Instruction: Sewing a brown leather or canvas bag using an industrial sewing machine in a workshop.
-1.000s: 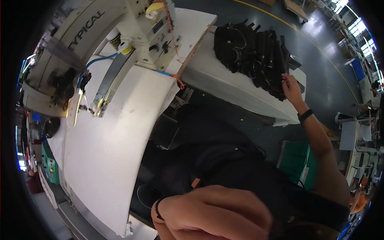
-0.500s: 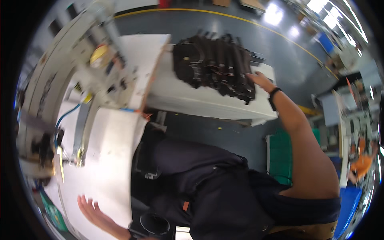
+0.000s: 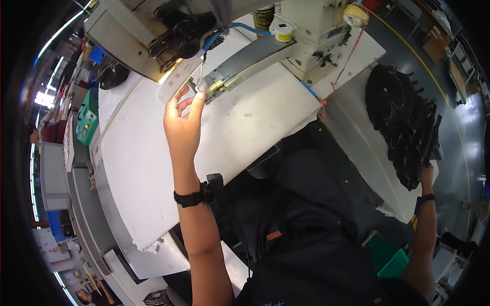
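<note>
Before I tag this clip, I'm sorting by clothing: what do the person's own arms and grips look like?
No sleeves show on the left forearm or right forearm. The left grip is gloveless; a black band with a boxy black piece circles that wrist. The right wrist has a black strap; the right grip is partly hidden, no glove visible.

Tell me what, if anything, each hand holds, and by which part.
It cannot be told: the left hand is at the sewing machine head; the right hand is at the near end of the black pile, grip unclear.
</note>
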{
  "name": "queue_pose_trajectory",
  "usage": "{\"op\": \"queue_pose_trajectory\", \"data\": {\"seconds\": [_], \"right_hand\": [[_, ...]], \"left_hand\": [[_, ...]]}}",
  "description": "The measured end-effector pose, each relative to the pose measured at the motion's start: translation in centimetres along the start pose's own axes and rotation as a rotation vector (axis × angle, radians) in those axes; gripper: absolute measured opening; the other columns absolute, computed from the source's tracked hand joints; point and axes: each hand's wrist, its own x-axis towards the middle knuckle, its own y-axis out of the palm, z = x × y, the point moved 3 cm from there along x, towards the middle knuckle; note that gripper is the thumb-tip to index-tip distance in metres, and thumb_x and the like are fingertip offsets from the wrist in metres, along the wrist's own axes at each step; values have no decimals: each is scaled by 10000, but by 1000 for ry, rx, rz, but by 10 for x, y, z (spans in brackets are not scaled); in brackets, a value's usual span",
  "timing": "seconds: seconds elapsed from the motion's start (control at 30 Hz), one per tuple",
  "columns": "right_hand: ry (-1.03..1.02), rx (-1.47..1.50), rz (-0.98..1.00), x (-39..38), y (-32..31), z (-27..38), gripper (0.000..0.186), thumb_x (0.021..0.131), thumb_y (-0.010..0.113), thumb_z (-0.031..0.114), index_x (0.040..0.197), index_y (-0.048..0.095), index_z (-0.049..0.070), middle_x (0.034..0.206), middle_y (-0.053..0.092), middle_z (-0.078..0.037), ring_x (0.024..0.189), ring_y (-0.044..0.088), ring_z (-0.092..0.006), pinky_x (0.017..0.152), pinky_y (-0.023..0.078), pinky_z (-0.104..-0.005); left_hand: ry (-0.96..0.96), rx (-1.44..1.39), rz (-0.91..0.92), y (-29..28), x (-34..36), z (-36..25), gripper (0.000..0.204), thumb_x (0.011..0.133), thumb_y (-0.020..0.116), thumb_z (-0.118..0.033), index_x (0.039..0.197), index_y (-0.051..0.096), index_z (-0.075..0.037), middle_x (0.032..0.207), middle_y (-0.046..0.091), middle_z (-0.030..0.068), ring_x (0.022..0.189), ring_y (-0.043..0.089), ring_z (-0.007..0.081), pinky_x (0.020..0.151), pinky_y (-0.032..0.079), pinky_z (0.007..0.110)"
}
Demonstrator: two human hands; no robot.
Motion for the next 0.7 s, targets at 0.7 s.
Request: {"op": "queue_pose_trajectory", "data": {"seconds": [0.7], "right_hand": [[64, 777, -9, -134, -402, 140, 488, 951, 721, 225, 1316, 602, -76, 1159, 746, -120, 1018, 736, -202, 915, 577, -328]], "left_hand": [[-156, 248, 180, -84, 32, 110, 368, 1075, 543, -456, 1046, 663, -109, 965, 647, -4, 943, 619, 125, 815, 476, 321]]}}
